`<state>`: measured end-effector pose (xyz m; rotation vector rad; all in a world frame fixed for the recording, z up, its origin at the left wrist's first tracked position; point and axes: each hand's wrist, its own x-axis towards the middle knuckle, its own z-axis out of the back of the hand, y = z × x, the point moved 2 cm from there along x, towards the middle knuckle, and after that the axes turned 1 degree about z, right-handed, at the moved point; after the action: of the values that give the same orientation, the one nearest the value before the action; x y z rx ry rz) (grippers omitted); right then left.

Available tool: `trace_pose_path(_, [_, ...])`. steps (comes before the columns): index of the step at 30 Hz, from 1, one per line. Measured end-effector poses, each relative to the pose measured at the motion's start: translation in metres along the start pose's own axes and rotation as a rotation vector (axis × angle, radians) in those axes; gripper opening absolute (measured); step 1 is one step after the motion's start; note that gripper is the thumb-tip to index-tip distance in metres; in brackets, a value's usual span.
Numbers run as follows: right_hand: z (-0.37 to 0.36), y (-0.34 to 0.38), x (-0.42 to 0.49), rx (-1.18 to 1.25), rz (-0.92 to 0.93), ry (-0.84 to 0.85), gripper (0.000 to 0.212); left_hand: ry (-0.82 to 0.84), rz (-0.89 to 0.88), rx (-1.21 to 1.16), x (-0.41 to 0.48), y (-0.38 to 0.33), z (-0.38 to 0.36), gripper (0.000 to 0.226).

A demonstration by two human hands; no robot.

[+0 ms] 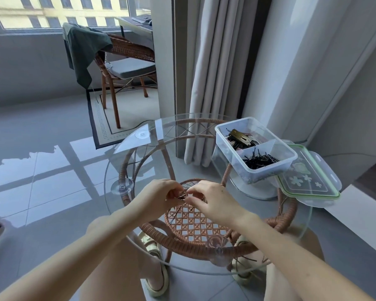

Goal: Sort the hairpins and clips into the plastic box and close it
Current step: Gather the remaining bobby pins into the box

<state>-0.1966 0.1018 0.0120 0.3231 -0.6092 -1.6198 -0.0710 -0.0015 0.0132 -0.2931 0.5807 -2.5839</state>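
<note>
A clear plastic box (289,162) with two compartments stands open at the table's far right. Its far compartment holds clips, among them a gold one (240,136); the near one holds black hairpins (259,160). The lid (308,181) with a green seal lies flat just right of the box. At the middle of the glass table my left hand (159,197) and my right hand (211,199) meet, fingertips pinched together on a small bunch of black hairpins (182,197). One loose hairpin (175,216) lies on the glass below my hands.
The round glass tabletop (117,161) rests on a rattan frame (182,241) with suction cups. Curtains (215,72) hang behind the box. A wicker chair (126,59) with a green cloth stands far left. My knees and sandals show under the glass.
</note>
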Motion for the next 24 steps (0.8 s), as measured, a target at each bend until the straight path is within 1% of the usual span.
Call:
trace_pose_path(2, [0.008, -0.007, -0.008, -0.034, -0.009, 0.154, 0.051, -0.014, 0.027, -0.012, -0.005, 0.001, 0.002, 0.034])
trace_pose_path(4, [0.015, -0.014, -0.015, -0.114, -0.019, 0.267, 0.066, 0.029, 0.048, 0.053, -0.013, 0.004, 0.000, 0.049])
trace_pose_path(6, [0.017, -0.017, -0.015, -0.178, -0.029, 0.259, 0.065, 0.068, 0.066, 0.154, -0.019, 0.007, -0.003, 0.065])
trace_pose_path(7, [0.017, -0.017, -0.013, -0.192, -0.032, 0.231, 0.061, 0.075, 0.079, 0.183, -0.021, 0.007, -0.005, 0.067])
trace_pose_path(9, [0.014, -0.016, -0.008, -0.176, -0.033, 0.167, 0.049, 0.080, 0.100, 0.191, -0.021, 0.005, -0.005, 0.058])
trace_pose_path(11, [0.009, -0.014, -0.001, -0.151, -0.030, 0.130, 0.035, 0.101, 0.083, 0.199, -0.017, 0.001, -0.002, 0.043])
trace_pose_path(13, [0.004, -0.010, 0.005, -0.150, -0.012, 0.130, 0.024, 0.121, 0.066, 0.223, -0.012, -0.001, 0.002, 0.031])
trace_pose_path(15, [0.000, -0.006, 0.009, -0.170, 0.009, 0.156, 0.016, 0.147, 0.064, 0.248, -0.008, -0.002, 0.005, 0.027])
trace_pose_path(17, [-0.002, -0.001, 0.013, -0.261, 0.027, 0.193, 0.014, 0.183, 0.065, 0.277, -0.003, -0.002, 0.005, 0.026])
trace_pose_path(20, [-0.005, 0.007, 0.016, -0.524, 0.100, 0.235, 0.010, 0.258, 0.063, 0.335, 0.003, -0.003, 0.006, 0.025])
trace_pose_path(22, [-0.008, 0.011, 0.015, -0.642, 0.132, 0.271, 0.019, 0.316, 0.049, 0.388, 0.006, -0.003, 0.007, 0.023])
trace_pose_path(24, [-0.006, 0.008, 0.014, -0.666, 0.145, 0.303, 0.025, 0.352, 0.039, 0.442, 0.010, -0.002, 0.005, 0.020])
